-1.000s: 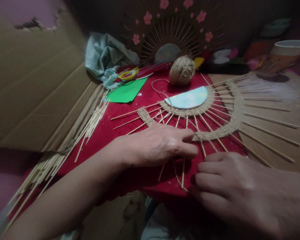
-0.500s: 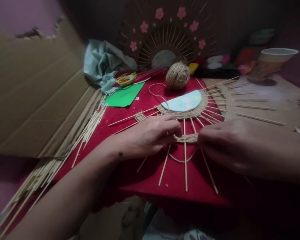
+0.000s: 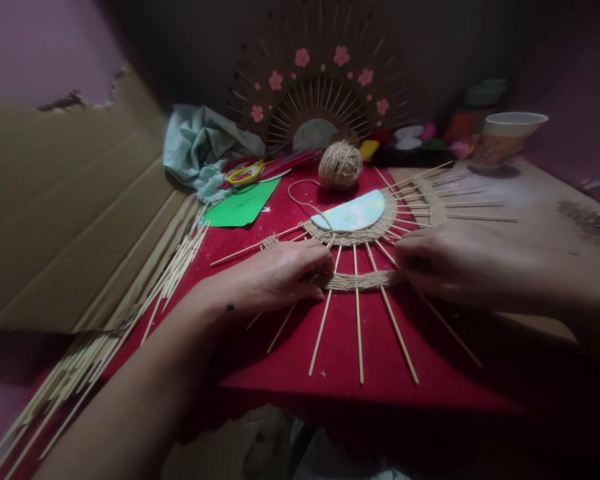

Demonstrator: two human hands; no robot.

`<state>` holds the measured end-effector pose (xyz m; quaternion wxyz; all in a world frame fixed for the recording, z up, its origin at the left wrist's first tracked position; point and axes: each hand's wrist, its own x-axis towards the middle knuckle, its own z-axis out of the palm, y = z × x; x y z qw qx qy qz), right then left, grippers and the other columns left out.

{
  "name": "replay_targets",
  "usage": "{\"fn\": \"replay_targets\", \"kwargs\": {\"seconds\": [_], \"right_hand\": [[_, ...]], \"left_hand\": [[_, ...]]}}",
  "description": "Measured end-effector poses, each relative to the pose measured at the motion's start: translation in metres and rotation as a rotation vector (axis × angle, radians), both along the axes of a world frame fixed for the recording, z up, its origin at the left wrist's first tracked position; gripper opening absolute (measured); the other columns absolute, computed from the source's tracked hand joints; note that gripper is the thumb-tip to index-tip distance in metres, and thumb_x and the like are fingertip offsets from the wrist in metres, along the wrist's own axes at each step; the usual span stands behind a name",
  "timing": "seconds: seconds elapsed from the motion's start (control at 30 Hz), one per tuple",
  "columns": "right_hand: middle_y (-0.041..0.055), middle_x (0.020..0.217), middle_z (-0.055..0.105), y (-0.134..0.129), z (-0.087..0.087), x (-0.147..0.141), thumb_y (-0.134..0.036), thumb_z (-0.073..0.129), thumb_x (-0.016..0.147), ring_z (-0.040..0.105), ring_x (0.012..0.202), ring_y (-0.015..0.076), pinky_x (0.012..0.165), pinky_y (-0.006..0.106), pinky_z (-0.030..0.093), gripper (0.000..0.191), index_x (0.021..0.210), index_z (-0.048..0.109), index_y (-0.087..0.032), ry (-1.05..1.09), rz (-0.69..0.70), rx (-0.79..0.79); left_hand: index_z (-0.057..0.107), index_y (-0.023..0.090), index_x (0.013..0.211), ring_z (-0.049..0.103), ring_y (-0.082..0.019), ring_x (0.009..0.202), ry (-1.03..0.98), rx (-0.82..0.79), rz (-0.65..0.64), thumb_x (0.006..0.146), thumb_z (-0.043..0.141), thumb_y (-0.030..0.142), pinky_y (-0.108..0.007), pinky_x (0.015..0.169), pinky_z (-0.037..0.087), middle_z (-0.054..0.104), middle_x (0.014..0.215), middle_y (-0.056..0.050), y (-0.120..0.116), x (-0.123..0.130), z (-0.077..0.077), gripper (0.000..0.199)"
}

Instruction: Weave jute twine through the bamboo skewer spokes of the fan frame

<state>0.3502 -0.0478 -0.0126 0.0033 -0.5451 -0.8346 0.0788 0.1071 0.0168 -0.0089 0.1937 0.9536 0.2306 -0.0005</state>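
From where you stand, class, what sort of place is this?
Probably a home craft corner: a red cloth-covered table holds a ball of brown twine, yellow-handled scissors and a pile of thin pale wooden sticks.

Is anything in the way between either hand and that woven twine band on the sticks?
Nothing visible stands between them: the left hand and right hand are both right at the woven band. The twine ball sits beyond the pale half-round piece, clear of both.
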Motion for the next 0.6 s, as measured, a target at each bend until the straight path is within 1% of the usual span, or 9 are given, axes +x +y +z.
{"fn": "replay_targets", "kwargs": {"seconds": [0.1,0.17,0.23,0.33,0.43,0.5,0.6], "right_hand": [[0.0026,0.067,0.054,0.005,-0.002,0.005,-0.022,0.05,0.078,0.042,0.054,0.0102,0.05,0.024,0.028,0.017,0.061,0.05,-0.018,0.066,0.062,0.035],[0.0019,0.066,0.054,0.008,-0.002,0.008,-0.024,0.051,0.079,0.042,0.054,0.0101,0.05,0.024,0.027,0.016,0.064,0.052,-0.018,0.078,0.057,-0.009],[0.001,0.062,0.054,0.009,-0.003,0.009,-0.024,0.051,0.08,0.042,0.053,0.01,0.05,0.024,0.027,0.016,0.066,0.054,-0.018,0.074,0.034,-0.075],[0.001,0.061,0.054,0.011,-0.005,0.01,-0.022,0.051,0.08,0.042,0.053,0.0095,0.05,0.024,0.027,0.016,0.065,0.053,-0.018,0.098,0.039,-0.089],[0.0006,0.06,0.052,0.012,-0.007,0.01,-0.022,0.051,0.079,0.04,0.052,0.0092,0.05,0.024,0.026,0.017,0.063,0.05,-0.018,0.119,0.058,-0.056],[0.0003,0.059,0.051,0.012,-0.007,0.01,-0.022,0.051,0.079,0.039,0.052,0.0092,0.049,0.024,0.026,0.017,0.063,0.049,-0.018,0.132,0.063,-0.048],[0.0004,0.059,0.052,0.012,-0.006,0.01,-0.021,0.052,0.079,0.04,0.052,0.0095,0.05,0.024,0.028,0.017,0.063,0.051,-0.017,0.146,0.057,-0.066]], "left_hand": [[0.058,0.017,0.091,0.05,-0.013,0.082,-0.007,0.003,-0.015,0.084,0.059,0.021,-0.023,0.069,0.036,0.058,0.093,-0.001,0.0,0.0,0.001,0.008],[0.059,0.017,0.091,0.051,-0.012,0.082,-0.021,-0.004,-0.021,0.084,0.057,0.02,-0.023,0.07,0.037,0.059,0.093,-0.002,0.0,0.0,0.001,0.007],[0.06,0.017,0.091,0.052,-0.012,0.083,-0.046,-0.011,0.0,0.085,0.055,0.019,-0.023,0.072,0.039,0.06,0.093,-0.002,-0.001,0.001,0.0,0.007],[0.061,0.016,0.091,0.053,-0.012,0.081,-0.112,-0.012,0.052,0.087,0.054,0.021,-0.024,0.072,0.04,0.061,0.091,-0.003,-0.003,0.006,-0.003,0.01],[0.062,0.015,0.09,0.053,-0.013,0.079,-0.145,-0.007,0.08,0.086,0.056,0.023,-0.024,0.07,0.04,0.062,0.089,-0.004,-0.003,0.016,-0.004,0.011],[0.064,0.015,0.087,0.054,-0.012,0.077,-0.125,-0.001,0.093,0.084,0.057,0.022,-0.023,0.068,0.04,0.063,0.087,-0.004,-0.003,0.026,-0.002,0.01],[0.066,0.015,0.082,0.052,-0.011,0.07,-0.076,0.006,0.108,0.082,0.058,0.018,-0.022,0.063,0.037,0.064,0.078,-0.002,-0.004,0.044,0.004,0.009]]}}
